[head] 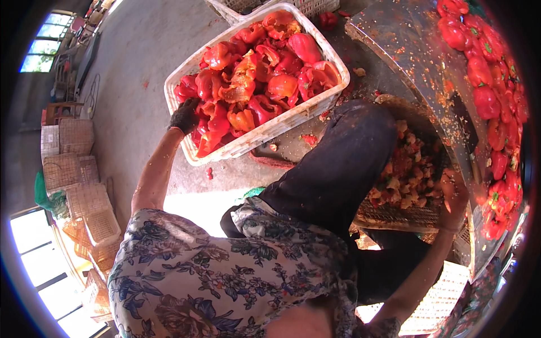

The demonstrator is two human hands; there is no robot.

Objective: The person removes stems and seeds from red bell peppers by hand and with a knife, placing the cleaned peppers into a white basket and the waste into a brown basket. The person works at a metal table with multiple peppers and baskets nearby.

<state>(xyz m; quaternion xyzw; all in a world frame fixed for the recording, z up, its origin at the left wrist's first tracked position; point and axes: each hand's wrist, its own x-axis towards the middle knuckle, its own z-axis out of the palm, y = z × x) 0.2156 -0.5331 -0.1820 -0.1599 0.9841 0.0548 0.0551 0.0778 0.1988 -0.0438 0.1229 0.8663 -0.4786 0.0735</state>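
My left hand, in a dark glove, is at the left rim of a white plastic crate. Its fingers reach over the rim against the peppers, and whether they grip anything is hidden. Opened, cored red bell peppers fill the crate. On the other side, my right hand hangs beside the metal table's edge, above a basket of pepper cores and scraps. Its fingers are in shadow, so I cannot see whether they hold something. A dark-bladed knife appears to lie on the table near that hand.
Red peppers are heaped along the far side of the metal table. My bent knee lies between crate and basket. Stacked plastic crates line the left wall. Pepper scraps litter the concrete floor.
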